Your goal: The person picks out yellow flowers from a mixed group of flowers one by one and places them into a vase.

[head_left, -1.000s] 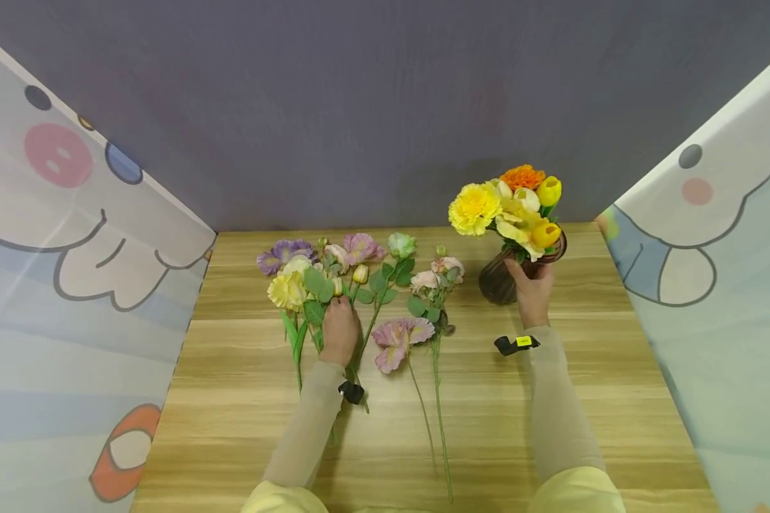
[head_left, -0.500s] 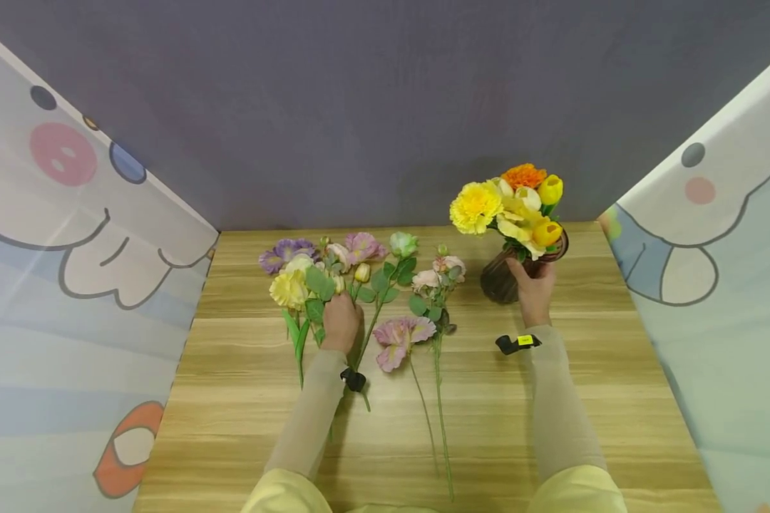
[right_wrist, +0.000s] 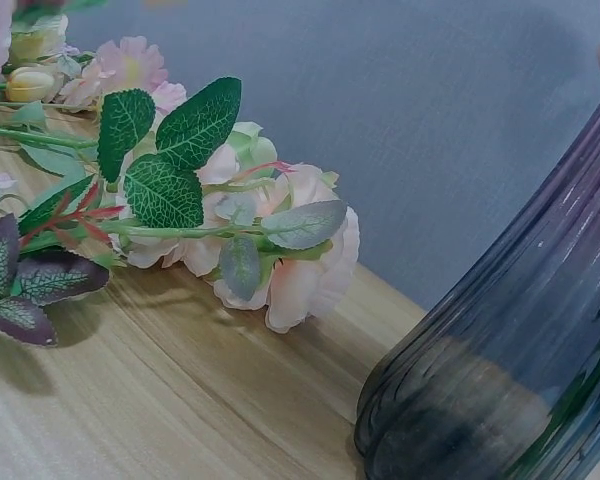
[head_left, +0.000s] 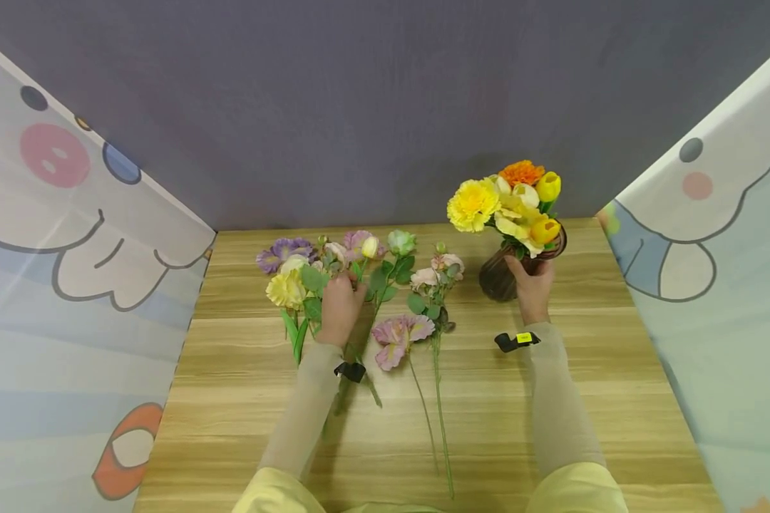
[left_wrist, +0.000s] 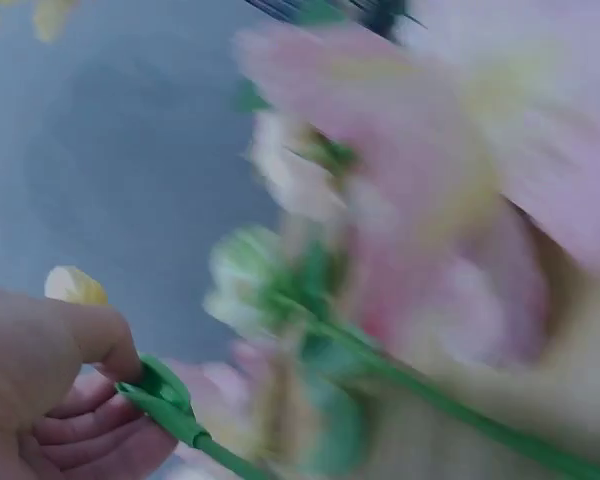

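My left hand (head_left: 341, 308) pinches the green stem of a pale yellow tulip (head_left: 370, 246) between thumb and fingers, over the flowers lying at the left. In the left wrist view the tulip bloom (left_wrist: 72, 285) is partly hidden behind the left hand (left_wrist: 65, 390). My right hand (head_left: 535, 291) grips a dark ribbed glass vase (head_left: 497, 278) near its neck. The vase holds a yellow carnation (head_left: 473, 206), an orange flower (head_left: 522, 173) and several tulips. Only a fingertip of the right hand shows in the right wrist view, beside the ribbed vase (right_wrist: 460, 400).
Around the left hand lie a purple flower (head_left: 285, 254), a light yellow flower (head_left: 286, 288) and a pale green rose (head_left: 401, 243). A pink-purple iris (head_left: 398, 339) and a pink rose stem (head_left: 438, 399) lie mid-table (head_left: 488, 427). A grey wall (head_left: 385, 114) stands behind.
My left hand has moved slightly up and away from me, raising the pale yellow tulip out from among the other flowers. The right hand and the vase have stayed in place.
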A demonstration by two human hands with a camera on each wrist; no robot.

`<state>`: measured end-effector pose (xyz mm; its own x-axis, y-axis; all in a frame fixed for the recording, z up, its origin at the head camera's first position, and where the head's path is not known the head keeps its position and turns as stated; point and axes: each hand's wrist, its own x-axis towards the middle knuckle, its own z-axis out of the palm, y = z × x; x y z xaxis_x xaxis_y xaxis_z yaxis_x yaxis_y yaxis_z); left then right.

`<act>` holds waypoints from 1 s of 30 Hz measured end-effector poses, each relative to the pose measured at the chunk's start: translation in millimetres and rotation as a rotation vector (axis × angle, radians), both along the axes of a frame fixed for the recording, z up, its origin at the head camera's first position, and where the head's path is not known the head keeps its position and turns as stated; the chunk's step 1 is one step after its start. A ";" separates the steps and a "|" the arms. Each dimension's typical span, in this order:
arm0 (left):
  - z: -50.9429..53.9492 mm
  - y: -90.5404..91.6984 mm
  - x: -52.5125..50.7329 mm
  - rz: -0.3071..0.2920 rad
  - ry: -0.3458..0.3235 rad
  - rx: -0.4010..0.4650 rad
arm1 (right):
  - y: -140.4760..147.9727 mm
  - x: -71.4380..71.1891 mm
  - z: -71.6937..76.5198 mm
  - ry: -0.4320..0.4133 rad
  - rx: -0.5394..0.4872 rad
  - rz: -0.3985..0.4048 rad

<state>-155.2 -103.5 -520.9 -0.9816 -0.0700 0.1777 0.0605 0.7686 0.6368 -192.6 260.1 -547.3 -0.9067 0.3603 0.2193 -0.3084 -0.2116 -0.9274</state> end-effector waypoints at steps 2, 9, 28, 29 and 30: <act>13.1 4.1 -2.5 -0.008 0.059 0.043 | -0.4 0.1 -0.3 -0.002 0.012 -0.005; 63.4 18.9 -4.5 -0.022 0.186 0.243 | -2.3 0.7 -0.2 0.019 0.011 -0.009; 134.5 68.5 -5.1 -0.170 0.424 1.215 | -2.2 -1.1 -1.5 0.054 -0.016 0.005; 135.6 72.8 -5.3 -0.180 0.427 1.238 | -2.3 -1.0 -1.3 0.058 -0.018 0.004; 136.3 77.0 -5.5 -0.190 0.425 1.263 | -2.6 -1.2 -1.2 0.063 -0.025 0.005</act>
